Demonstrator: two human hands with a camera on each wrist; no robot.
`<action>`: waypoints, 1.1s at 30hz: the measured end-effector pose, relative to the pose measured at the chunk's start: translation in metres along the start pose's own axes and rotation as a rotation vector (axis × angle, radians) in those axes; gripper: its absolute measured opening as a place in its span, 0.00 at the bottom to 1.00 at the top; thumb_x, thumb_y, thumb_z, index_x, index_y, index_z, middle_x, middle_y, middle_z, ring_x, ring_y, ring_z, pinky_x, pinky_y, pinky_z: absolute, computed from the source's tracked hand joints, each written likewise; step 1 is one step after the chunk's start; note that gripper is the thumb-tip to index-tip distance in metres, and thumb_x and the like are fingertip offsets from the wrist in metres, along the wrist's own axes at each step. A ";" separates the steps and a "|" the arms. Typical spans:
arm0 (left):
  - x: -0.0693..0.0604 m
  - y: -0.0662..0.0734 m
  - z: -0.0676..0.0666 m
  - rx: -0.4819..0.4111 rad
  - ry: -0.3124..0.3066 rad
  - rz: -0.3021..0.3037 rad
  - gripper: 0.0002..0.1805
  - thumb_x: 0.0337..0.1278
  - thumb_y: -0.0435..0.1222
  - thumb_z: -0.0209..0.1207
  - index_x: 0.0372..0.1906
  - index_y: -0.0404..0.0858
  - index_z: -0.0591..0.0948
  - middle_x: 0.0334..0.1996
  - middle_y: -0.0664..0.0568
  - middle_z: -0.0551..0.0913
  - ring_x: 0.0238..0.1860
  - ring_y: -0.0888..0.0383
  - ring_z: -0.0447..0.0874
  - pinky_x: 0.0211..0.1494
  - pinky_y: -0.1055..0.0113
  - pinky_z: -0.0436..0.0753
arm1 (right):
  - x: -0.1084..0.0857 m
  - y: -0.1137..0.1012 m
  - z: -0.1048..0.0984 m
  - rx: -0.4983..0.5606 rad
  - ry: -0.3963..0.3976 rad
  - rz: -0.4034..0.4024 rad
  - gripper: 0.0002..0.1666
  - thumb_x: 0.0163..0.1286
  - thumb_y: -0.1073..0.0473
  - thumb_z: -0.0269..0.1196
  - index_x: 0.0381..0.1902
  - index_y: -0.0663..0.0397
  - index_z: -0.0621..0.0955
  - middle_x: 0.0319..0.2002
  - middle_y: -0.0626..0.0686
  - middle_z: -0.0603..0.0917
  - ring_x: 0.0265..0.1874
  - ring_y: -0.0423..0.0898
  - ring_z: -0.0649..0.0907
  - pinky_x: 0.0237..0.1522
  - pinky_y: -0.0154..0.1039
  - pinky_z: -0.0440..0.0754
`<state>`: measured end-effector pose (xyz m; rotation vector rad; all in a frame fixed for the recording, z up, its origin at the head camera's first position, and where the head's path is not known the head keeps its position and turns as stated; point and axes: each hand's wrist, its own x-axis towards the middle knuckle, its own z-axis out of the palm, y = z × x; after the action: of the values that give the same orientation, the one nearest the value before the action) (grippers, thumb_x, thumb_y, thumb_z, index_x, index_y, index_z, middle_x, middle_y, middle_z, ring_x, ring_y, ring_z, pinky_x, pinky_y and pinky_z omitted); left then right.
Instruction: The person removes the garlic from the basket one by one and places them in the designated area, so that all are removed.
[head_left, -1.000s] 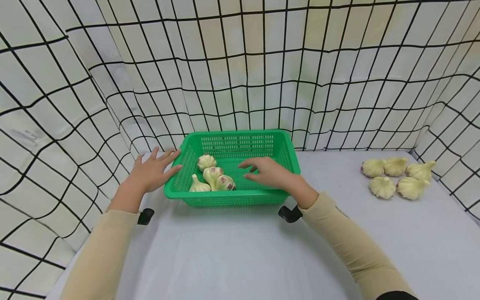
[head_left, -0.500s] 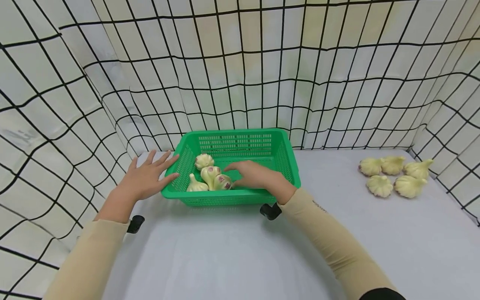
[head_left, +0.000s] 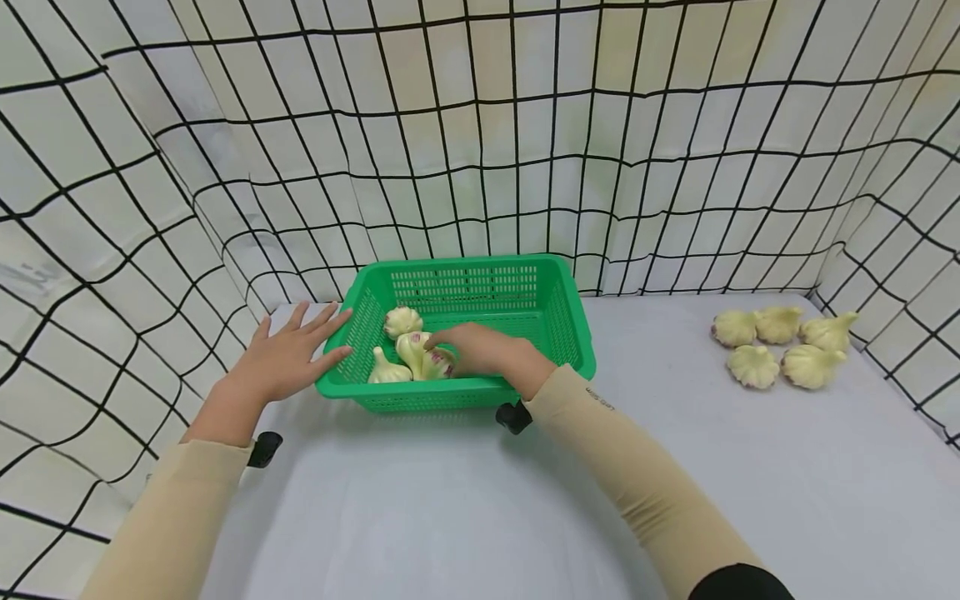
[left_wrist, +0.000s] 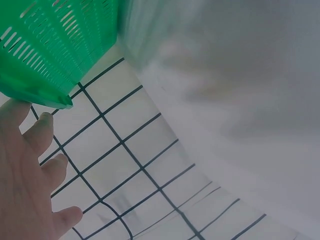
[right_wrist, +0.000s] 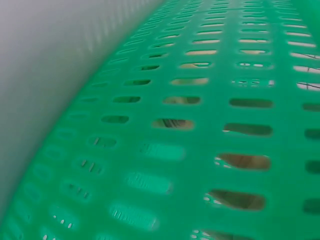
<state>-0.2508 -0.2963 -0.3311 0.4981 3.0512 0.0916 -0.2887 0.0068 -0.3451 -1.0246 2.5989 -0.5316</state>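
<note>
A green plastic basket (head_left: pixel 558 333) with slotted walls stands on the white table and holds several pale garlic bulbs at its left end. My right hand (head_left: pixel 483 348) reaches in over the front rim and grips the rightmost garlic bulb (head_left: pixel 437 364), index finger over its top; the thumb is hidden. Beside it lie other bulbs, one (head_left: pixel 388 368) with its stem upright and one (head_left: pixel 402 322) farther back. My left hand (head_left: pixel 281 360) has its fingers spread, fingertips at the basket's left rim. In the left wrist view, fingers (left_wrist: pixel 40 132) meet the rim from below.
Several more garlic bulbs (head_left: pixel 752 367) lie grouped on the table at the right. Black netting (head_left: pixel 517 183) over white walls encloses the table at the back and both sides. Only the slotted basket wall (right_wrist: pixel 200 140) fills the right wrist view.
My right hand has moved left inside the basket, from bare basket floor to the rightmost garlic bulb, which has shifted slightly under the fingers. My left hand stays at the left rim.
</note>
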 end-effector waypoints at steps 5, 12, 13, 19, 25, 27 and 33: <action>-0.001 -0.002 0.000 -0.002 0.003 -0.004 0.43 0.76 0.65 0.39 0.84 0.46 0.51 0.82 0.41 0.48 0.80 0.34 0.33 0.73 0.26 0.32 | 0.007 -0.004 0.002 -0.013 -0.005 -0.012 0.35 0.70 0.71 0.65 0.73 0.48 0.74 0.69 0.52 0.76 0.56 0.45 0.78 0.43 0.33 0.77; -0.001 -0.003 -0.004 -0.024 0.002 -0.003 0.43 0.76 0.64 0.39 0.84 0.46 0.51 0.82 0.42 0.49 0.80 0.34 0.33 0.72 0.26 0.32 | 0.012 -0.011 0.000 -0.049 -0.038 -0.023 0.32 0.70 0.74 0.62 0.71 0.53 0.76 0.67 0.54 0.78 0.65 0.47 0.76 0.54 0.35 0.79; -0.001 -0.002 -0.005 -0.028 0.002 -0.003 0.43 0.76 0.64 0.40 0.84 0.46 0.51 0.82 0.43 0.49 0.80 0.34 0.33 0.72 0.27 0.31 | 0.013 -0.011 0.000 -0.052 -0.038 -0.021 0.32 0.70 0.74 0.62 0.71 0.53 0.76 0.67 0.54 0.78 0.65 0.47 0.76 0.56 0.36 0.78; 0.000 -0.002 -0.008 -0.021 0.000 0.010 0.42 0.77 0.63 0.40 0.84 0.46 0.51 0.82 0.43 0.50 0.80 0.34 0.34 0.73 0.26 0.32 | 0.015 -0.010 -0.001 -0.070 -0.021 -0.020 0.30 0.71 0.72 0.63 0.70 0.55 0.76 0.67 0.55 0.78 0.67 0.49 0.74 0.63 0.40 0.76; 0.000 0.000 -0.008 -0.017 0.001 0.027 0.41 0.77 0.62 0.41 0.83 0.45 0.52 0.81 0.41 0.52 0.80 0.32 0.37 0.72 0.25 0.35 | 0.011 -0.007 0.000 -0.057 -0.012 0.000 0.28 0.72 0.69 0.64 0.69 0.56 0.77 0.66 0.54 0.79 0.65 0.49 0.76 0.62 0.42 0.77; 0.001 0.000 -0.007 -0.019 -0.003 0.025 0.41 0.77 0.63 0.40 0.84 0.45 0.52 0.81 0.41 0.52 0.80 0.32 0.36 0.72 0.25 0.35 | 0.010 -0.005 0.001 -0.044 -0.010 0.007 0.27 0.73 0.68 0.64 0.68 0.56 0.77 0.65 0.54 0.79 0.64 0.49 0.77 0.60 0.40 0.78; 0.000 0.001 -0.004 -0.030 0.004 0.013 0.42 0.77 0.63 0.41 0.84 0.46 0.52 0.82 0.43 0.52 0.80 0.33 0.36 0.72 0.26 0.33 | 0.005 -0.002 -0.001 -0.016 -0.006 -0.010 0.27 0.72 0.66 0.66 0.67 0.55 0.78 0.63 0.53 0.80 0.59 0.47 0.78 0.56 0.39 0.79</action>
<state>-0.2501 -0.2953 -0.3274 0.5163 3.0455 0.1387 -0.2912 0.0023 -0.3441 -1.0432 2.5980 -0.5099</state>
